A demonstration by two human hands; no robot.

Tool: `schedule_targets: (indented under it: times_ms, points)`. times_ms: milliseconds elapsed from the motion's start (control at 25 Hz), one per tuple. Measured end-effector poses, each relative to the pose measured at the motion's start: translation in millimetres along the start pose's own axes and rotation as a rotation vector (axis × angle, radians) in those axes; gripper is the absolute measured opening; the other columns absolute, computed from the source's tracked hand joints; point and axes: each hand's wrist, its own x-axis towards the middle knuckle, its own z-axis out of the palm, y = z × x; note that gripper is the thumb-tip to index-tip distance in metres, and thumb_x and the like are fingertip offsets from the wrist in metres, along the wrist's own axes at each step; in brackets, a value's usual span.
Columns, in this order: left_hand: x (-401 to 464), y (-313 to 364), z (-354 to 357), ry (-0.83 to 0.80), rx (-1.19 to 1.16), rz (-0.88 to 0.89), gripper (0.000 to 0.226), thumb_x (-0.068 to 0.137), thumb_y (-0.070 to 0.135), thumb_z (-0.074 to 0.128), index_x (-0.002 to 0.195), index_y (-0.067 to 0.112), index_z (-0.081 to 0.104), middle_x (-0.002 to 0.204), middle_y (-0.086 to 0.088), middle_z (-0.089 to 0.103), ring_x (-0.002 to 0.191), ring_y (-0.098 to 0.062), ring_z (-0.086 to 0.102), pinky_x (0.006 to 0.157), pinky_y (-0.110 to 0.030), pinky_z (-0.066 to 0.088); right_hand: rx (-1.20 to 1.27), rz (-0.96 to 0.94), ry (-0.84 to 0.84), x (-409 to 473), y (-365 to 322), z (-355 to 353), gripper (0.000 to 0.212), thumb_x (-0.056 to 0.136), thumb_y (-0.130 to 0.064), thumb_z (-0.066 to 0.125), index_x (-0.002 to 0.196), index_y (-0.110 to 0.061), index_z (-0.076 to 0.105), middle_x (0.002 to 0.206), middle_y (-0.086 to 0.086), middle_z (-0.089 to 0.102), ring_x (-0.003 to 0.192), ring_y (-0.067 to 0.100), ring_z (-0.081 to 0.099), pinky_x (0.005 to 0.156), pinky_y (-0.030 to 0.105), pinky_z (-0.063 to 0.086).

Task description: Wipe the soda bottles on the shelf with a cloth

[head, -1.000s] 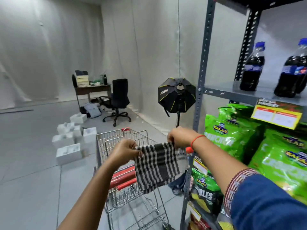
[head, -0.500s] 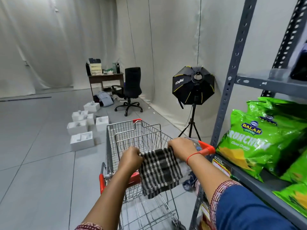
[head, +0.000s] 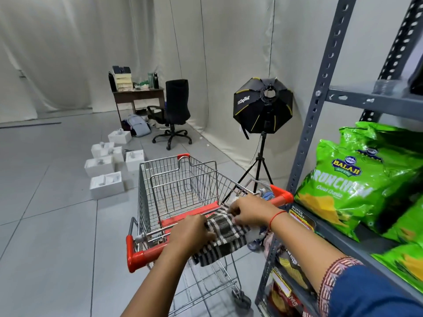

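A black-and-white checked cloth (head: pixel 223 234) hangs over the red handle bar of a wire shopping cart (head: pixel 180 186). My left hand (head: pixel 191 232) presses on the cloth's left edge with the fingers curled over it. My right hand (head: pixel 250 212) pinches the cloth's upper right corner; a red thread sits on that wrist. The grey metal shelf (head: pixel 375 102) stands to the right. Only a dark sliver of a soda bottle (head: pixel 417 76) shows at the right edge of the upper shelf.
Green snack bags (head: pixel 357 179) fill the middle shelf, more packets sit lower. A softbox light on a tripod (head: pixel 263 106) stands behind the cart. White foam boxes (head: pixel 106 170), an office chair (head: pixel 175 110) and a desk (head: pixel 137 92) lie further back on the tiled floor.
Both hands lowered the cloth from in front of me onto the cart handle. The view dropped and turned left, so the soda bottles slid out of sight.
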Motion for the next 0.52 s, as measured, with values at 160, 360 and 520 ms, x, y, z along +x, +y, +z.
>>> schedule_targets:
  times_ms: [160, 360, 520]
  points:
    - [3, 0, 1, 0.015, 0.071, 0.000, 0.024, 0.074, 0.034, 0.067, 0.085, 0.014, 0.059, 0.089, -0.004, 0.066, 0.080, -0.020, 0.062, 0.075, -0.036, 0.055, -0.187, -0.062, -0.044, -6, 5, 3, 0.031, 0.076, -0.013, 0.059, 0.105, -0.026, 0.059, 0.102, 0.002, 0.068, 0.095, 0.023, 0.060, 0.079, 0.043, 0.053]
    - [3, 3, 7, 0.055, 0.154, 0.004, 0.026, 0.074, 0.031, 0.067, 0.091, 0.014, 0.056, 0.094, -0.006, 0.066, 0.084, -0.024, 0.060, 0.076, -0.037, 0.053, -0.155, -0.081, 0.088, -8, 4, 16, 0.027, 0.081, -0.009, 0.052, 0.105, -0.020, 0.057, 0.106, 0.007, 0.066, 0.098, 0.028, 0.060, 0.083, 0.043, 0.052]
    - [2, 9, 3, -0.014, 0.204, 0.003, 0.039, 0.077, 0.042, 0.061, 0.104, 0.016, 0.054, 0.109, -0.006, 0.065, 0.096, -0.024, 0.059, 0.085, -0.037, 0.050, -0.089, -0.033, 0.145, -17, 5, 23, 0.041, 0.083, -0.009, 0.054, 0.122, -0.020, 0.049, 0.130, 0.011, 0.052, 0.115, 0.031, 0.052, 0.094, 0.045, 0.047]
